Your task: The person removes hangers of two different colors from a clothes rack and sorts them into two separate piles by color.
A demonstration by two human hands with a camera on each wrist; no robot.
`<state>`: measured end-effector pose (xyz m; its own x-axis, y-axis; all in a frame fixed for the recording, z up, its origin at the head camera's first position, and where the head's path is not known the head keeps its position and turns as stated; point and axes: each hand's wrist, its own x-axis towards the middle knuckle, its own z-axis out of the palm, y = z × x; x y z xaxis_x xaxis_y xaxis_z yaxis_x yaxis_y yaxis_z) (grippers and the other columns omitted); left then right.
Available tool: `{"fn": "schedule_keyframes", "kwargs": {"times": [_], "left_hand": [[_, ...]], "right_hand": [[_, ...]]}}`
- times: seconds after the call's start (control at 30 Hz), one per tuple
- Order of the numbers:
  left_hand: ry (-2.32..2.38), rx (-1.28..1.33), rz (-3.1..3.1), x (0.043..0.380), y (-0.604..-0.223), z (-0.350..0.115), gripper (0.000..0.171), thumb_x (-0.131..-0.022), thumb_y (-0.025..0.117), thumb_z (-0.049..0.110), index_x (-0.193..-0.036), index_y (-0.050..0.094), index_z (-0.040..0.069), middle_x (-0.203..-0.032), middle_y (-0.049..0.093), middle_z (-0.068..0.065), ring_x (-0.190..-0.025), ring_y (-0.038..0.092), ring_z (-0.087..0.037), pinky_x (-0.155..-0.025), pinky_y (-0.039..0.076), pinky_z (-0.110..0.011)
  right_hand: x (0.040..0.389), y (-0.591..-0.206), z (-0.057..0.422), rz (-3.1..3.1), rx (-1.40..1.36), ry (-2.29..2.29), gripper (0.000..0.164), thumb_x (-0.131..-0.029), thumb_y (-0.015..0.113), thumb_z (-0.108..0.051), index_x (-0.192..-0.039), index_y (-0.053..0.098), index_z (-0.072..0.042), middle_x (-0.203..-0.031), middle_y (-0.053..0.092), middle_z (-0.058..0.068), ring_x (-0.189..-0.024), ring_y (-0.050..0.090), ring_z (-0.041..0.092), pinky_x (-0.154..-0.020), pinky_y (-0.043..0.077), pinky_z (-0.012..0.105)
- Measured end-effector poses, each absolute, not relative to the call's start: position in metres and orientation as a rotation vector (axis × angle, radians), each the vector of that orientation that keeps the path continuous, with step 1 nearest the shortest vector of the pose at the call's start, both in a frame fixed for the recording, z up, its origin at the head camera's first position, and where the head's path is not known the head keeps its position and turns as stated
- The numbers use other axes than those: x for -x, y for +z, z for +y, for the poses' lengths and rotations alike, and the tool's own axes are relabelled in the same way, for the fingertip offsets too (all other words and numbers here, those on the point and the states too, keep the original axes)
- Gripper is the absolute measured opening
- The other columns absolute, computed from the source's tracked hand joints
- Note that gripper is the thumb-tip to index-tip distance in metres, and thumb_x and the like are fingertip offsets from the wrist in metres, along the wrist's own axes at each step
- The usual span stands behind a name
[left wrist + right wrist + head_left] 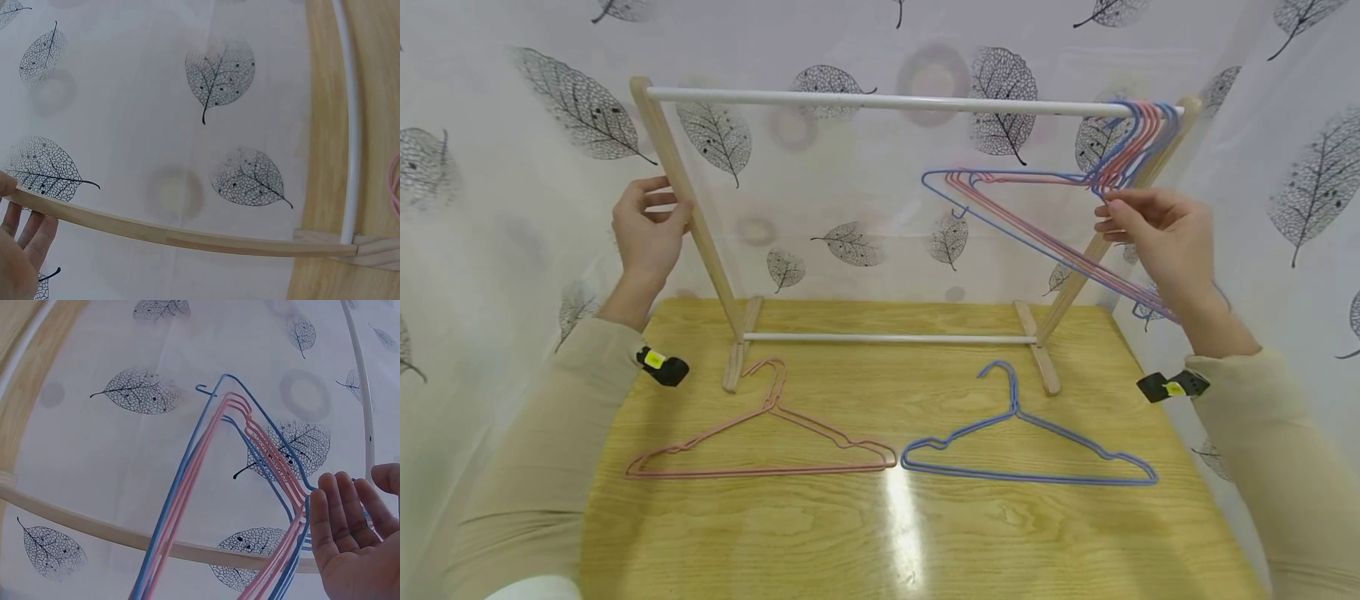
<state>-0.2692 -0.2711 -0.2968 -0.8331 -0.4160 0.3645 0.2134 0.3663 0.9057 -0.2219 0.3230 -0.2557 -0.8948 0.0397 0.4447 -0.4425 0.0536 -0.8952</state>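
My left hand (651, 229) grips the left wooden post (703, 242) of a clothes rack partway up; in the left wrist view the thumb is on one side and the fingers (40, 237) on the other. Several blue and pink wire hangers (1138, 142) hang bunched at the right end of the white top bar (887, 102). At their necks is my right hand (1161, 233), its fingertips right at the front blue hanger (265, 422). The right wrist view shows those fingers (340, 519) nearly straight, with the thumb apart.
Pink hangers (760, 472) lie flat on the wooden table (820, 542) at left, blue hangers (1013, 404) at right. Behind them stand the rack's wooden feet (1037, 350), joined by a lower white bar (887, 338). A leaf-patterned curtain (865, 183) encloses the back and sides.
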Motion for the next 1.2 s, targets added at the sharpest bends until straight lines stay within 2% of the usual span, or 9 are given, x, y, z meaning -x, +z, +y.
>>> {"fn": "schedule_keyframes", "kwargs": {"times": [0.13,0.37,0.63,0.93,1.2], "left_hand": [[-1.489,-0.176,-2.075,0.271,-0.298,-0.272,0.035,-0.101,0.07,0.021,-0.136,0.067,0.017,-0.097,0.06,0.019,-0.077,0.061,0.0,-0.071,0.062,-0.005],[-1.485,-0.182,-2.074,0.272,-0.299,-0.272,0.034,-0.102,0.069,0.023,-0.135,0.067,0.017,-0.096,0.06,0.019,-0.077,0.061,0.0,-0.071,0.061,-0.005],[-1.486,-0.179,-2.074,0.273,-0.299,-0.272,0.034,-0.102,0.069,0.023,-0.136,0.067,0.018,-0.097,0.059,0.019,-0.077,0.06,0.0,-0.071,0.061,-0.005],[-1.487,-0.172,-2.068,0.271,-0.298,-0.271,0.033,-0.102,0.069,0.021,-0.134,0.068,0.017,-0.096,0.06,0.019,-0.076,0.061,-0.001,-0.071,0.062,-0.005],[-1.49,-0.16,-2.05,0.271,-0.298,-0.271,0.031,-0.101,0.07,0.02,-0.132,0.069,0.016,-0.095,0.06,0.018,-0.074,0.062,0.0,-0.07,0.062,-0.005]], "right_hand": [[0.229,-0.246,0.327,-1.938,-0.372,1.893,0.029,-0.096,0.076,-0.008,-0.117,0.073,0.011,-0.093,0.082,0.0,-0.075,0.078,0.01,-0.073,0.067,0.017],[0.241,-0.241,0.331,-1.959,-0.269,1.768,0.023,-0.096,0.077,-0.009,-0.114,0.077,0.006,-0.09,0.081,-0.005,-0.071,0.075,0.006,-0.072,0.065,0.011],[0.251,-0.237,0.34,-1.881,-0.258,1.841,0.017,-0.094,0.078,-0.007,-0.108,0.08,0.004,-0.089,0.081,-0.002,-0.068,0.074,0.008,-0.071,0.065,0.013],[0.252,-0.24,0.343,-2.2,-0.151,1.531,0.023,-0.098,0.076,-0.015,-0.117,0.079,-0.003,-0.09,0.078,-0.019,-0.077,0.071,-0.002,-0.072,0.06,0.004],[0.249,-0.241,0.335,-2.171,-0.183,1.695,0.019,-0.096,0.078,-0.014,-0.113,0.081,-0.005,-0.09,0.08,-0.013,-0.074,0.073,0.002,-0.068,0.063,0.008]]}}
